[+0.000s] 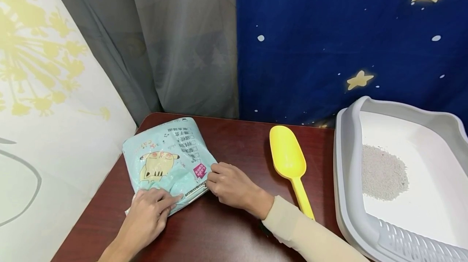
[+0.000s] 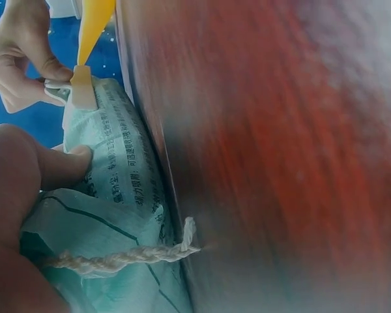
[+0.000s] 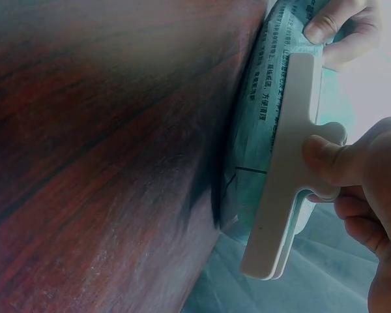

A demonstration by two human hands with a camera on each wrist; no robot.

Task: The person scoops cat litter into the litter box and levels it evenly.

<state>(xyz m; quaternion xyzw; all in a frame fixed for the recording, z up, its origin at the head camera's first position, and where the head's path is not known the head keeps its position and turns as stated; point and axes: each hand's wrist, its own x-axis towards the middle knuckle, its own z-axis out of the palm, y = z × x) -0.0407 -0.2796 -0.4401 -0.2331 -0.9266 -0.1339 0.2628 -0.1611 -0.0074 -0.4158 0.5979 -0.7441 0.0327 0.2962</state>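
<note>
A light blue printed plastic bag (image 1: 190, 144) lies on the table, its near edge folded over. My left hand (image 1: 144, 213) grips that folded edge at the left, with the thumb along the front side. At the right corner of the bag, my right hand (image 1: 234, 187) pinches the handles of a pale bag clip (image 3: 290, 156) between thumb and fingers. The clip's long bar lies along the bag's edge in the right wrist view. A braided white cord (image 2: 117, 261) hangs by the bag in the left wrist view. The clip is mostly hidden in the head view.
A yellow scoop (image 1: 289, 152) lies on the dark red table (image 1: 226, 229) right of the bag. Farther right stands a grey-rimmed white litter box (image 1: 345, 180) with a heap of grey litter (image 1: 384, 172). Grey and blue curtains (image 1: 285, 59) hang behind.
</note>
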